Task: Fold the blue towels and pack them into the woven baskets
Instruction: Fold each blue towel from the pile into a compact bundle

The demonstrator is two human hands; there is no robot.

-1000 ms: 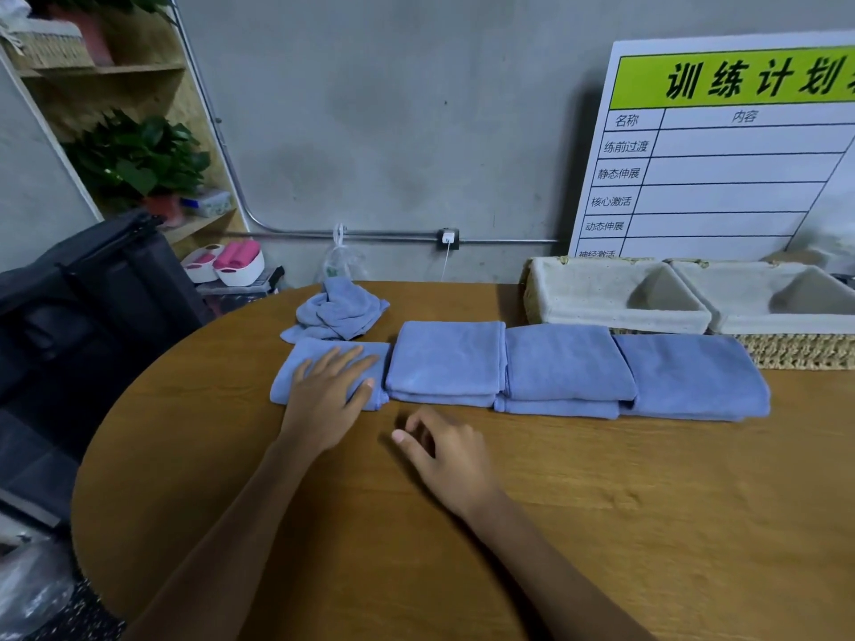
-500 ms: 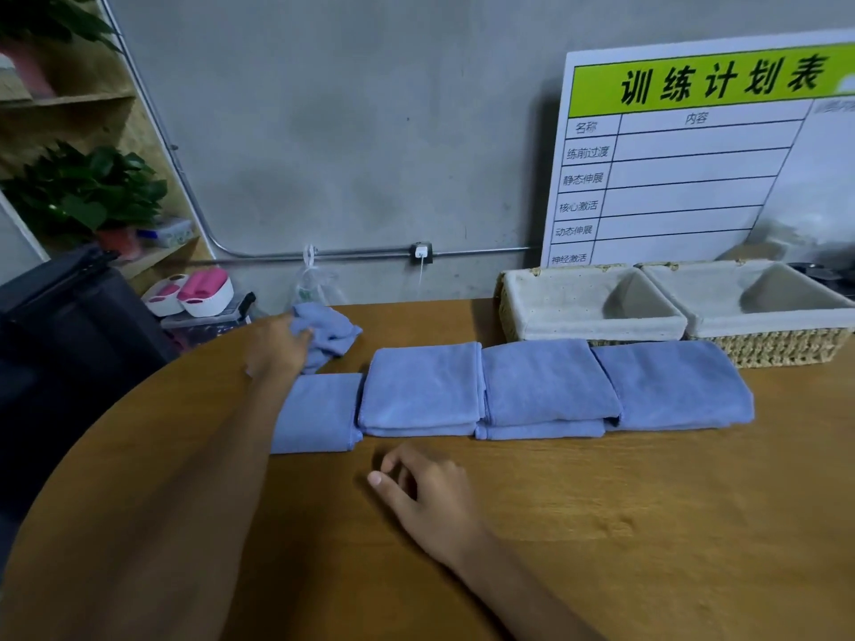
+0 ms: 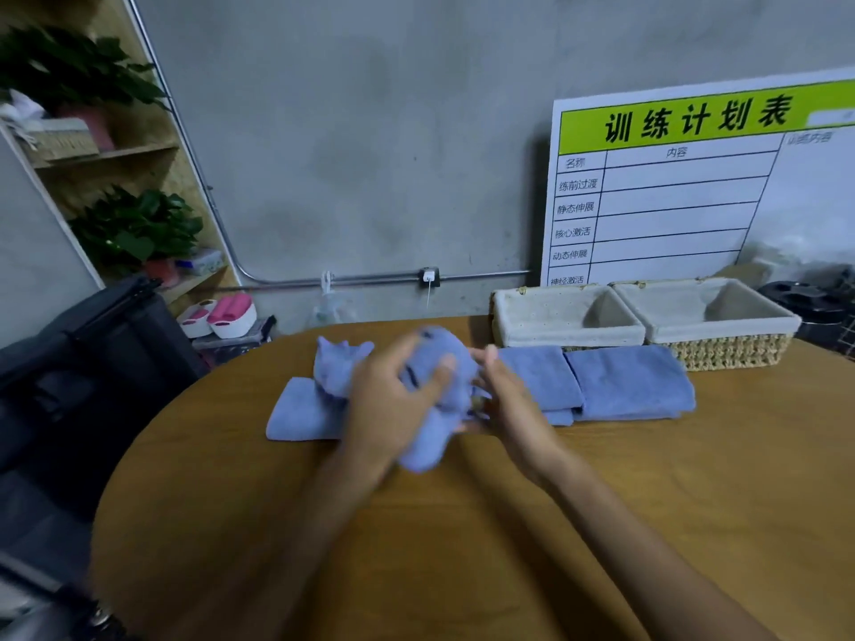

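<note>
Head view, one frame, some motion blur around the hands. Left hand is raised over the round brown wooden table, fingers and thumb curled round a crumpled, unfolded blue terry towel; the cloth bunches above the fingers and a loose end hangs down below the palm, clear of the table surface as far as can be judged. Right hand is just beside it on the towel's right side, fingers extended toward the bundle and touching it; whether these fingers pinch the fabric or only rest against it cannot be told because of blur. Behind the hands, a row of folded blue towels lies on the table: a flat folded blue towel at the left end, partly hidden by the left wrist, a folded blue towel behind the right hand, and a folded blue towel at the right end, the last two touching edge to edge. Just behind the right part of the row stand two rectangular woven baskets with pale fabric liners, side by side and touching: left basket, right basket. No towel is visible inside either basket. A white board with a green header and black Chinese characters leans against the grey wall behind the baskets.
</note>
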